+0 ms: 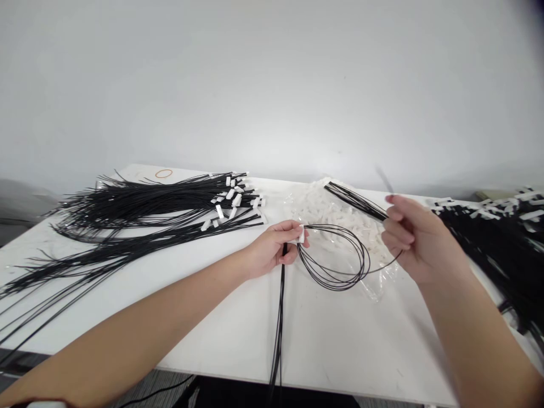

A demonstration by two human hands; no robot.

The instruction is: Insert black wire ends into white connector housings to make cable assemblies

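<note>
Black bundles (144, 204) around, coil (364, 260) overlapping clear bag (380, 281), left fingers (289, 234) pinching white tag (302, 233), right fingers (398, 231) gripping wires (355, 200)

Blur up at the right hand (414, 235)!
The thin tip above its fingers (393, 198) smears out; the right-hand dark bundle (495, 258), beyond those fingers, runs off the edge.

Hands (276, 246) (419, 238): two
Rubber band (164, 170): one
Plastic bag (376, 288): one
White table (340, 340): one
Black cables (127, 204): too many to count
White connectors (220, 211): many
</note>
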